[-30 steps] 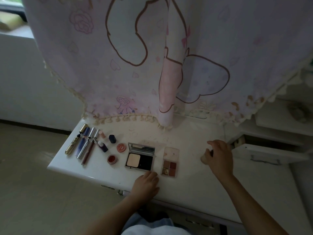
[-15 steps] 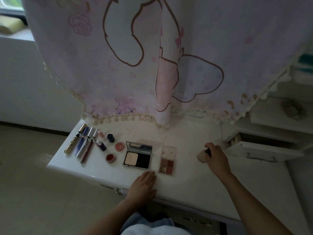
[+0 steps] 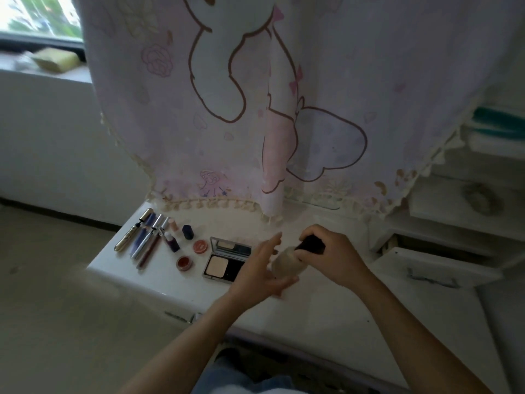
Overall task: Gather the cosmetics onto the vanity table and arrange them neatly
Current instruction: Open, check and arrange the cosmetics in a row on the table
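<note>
My right hand (image 3: 335, 255) grips the black cap of a beige foundation bottle (image 3: 285, 261), held tilted above the white vanity table (image 3: 326, 305). My left hand (image 3: 260, 270) is open around the bottle's lower body, fingers spread, touching it from the left. The hands hide the eyeshadow palette. To the left lie an open powder compact (image 3: 225, 261), two small round red pots (image 3: 200, 246), small dark bottles (image 3: 187, 231), and a row of mascara and liner tubes (image 3: 142, 237).
A pink cartoon-print curtain (image 3: 270, 109) hangs over the back of the table. A half-open white drawer (image 3: 426, 265) and shelves sit at the right. Floor lies to the left, a window sill at the far upper left.
My right hand lifted the beige bottle from the table's right side and carried it leftward. My left hand rose from the front edge to meet the bottle, covering the palette.
</note>
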Demonstrator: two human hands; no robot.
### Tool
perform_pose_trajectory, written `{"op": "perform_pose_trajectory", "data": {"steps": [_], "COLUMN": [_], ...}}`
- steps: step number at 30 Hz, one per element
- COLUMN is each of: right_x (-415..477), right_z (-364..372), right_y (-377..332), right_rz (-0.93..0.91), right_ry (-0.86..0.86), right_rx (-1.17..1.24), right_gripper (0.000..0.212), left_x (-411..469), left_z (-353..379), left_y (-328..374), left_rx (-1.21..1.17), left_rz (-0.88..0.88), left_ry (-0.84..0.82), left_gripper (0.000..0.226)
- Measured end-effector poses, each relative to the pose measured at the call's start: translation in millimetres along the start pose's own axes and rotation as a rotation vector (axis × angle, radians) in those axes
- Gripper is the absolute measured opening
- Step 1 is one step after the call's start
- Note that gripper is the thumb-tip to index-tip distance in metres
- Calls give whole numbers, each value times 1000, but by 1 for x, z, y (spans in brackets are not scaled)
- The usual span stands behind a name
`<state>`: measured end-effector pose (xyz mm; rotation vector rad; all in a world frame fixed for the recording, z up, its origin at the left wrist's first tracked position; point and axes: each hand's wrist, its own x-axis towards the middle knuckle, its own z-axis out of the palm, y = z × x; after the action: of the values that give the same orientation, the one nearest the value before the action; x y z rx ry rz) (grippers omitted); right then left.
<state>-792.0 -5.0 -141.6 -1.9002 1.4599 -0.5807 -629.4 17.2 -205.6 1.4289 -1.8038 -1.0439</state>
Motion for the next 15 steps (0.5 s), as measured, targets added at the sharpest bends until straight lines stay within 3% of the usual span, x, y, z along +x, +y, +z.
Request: {"op": "perform_pose_trajectory", "data": {"steps": [3, 10, 15], "right_x": [-8, -15, -17], "right_z": [-5, -9, -7], "right_y": [-23, -32, -38], "right_rz": [-114, -189, -175], "right_ry": [35, 211, 299], "right_rx": [106, 108, -6], "right_gripper": [32, 30, 35], "left_x": [3, -1, -8], "left_z": [-8, -14, -15], "left_y": [29, 61, 72], "left_rx": [-141, 1, 95], "left_rz": [12, -5, 7], "left_ry": [14, 68, 107], "left_gripper": [67, 28, 32]}}
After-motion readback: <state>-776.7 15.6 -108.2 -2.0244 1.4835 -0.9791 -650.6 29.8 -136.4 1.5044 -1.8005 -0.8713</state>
